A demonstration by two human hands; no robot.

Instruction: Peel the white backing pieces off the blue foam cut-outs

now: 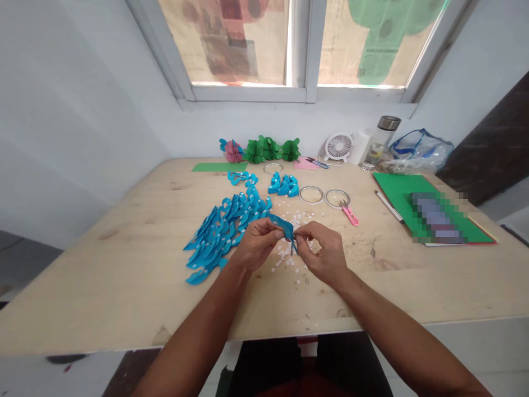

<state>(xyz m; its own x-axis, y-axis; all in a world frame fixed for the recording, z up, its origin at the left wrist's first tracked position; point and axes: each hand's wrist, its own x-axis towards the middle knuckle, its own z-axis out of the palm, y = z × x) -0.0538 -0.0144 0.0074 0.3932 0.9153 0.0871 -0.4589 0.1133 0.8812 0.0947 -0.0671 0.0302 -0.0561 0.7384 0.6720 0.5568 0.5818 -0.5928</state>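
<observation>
My left hand point(264, 241) pinches a blue paper piece point(282, 225) between thumb and fingers above the middle of the table. At the piece's right end, my right hand point(320, 248) has its thumb and fingertips closed on the edge, where narrow blue strips hang down. Left of my hands lies a spread pile of curved blue paper pieces point(217, 231) with small white patches on them. Small white paper bits point(285, 259) are scattered on the table under and around both hands. Behind them stands a small group of blue paper pieces point(283, 185).
Two tape rolls point(311, 194) and pink-handled snips point(349, 214) lie beyond my right hand. Green paper flowers point(268, 149), a white fan point(339, 147) and a glass bottle point(384, 135) line the wall. Green sheets point(397, 190) with a pixelated object are at right.
</observation>
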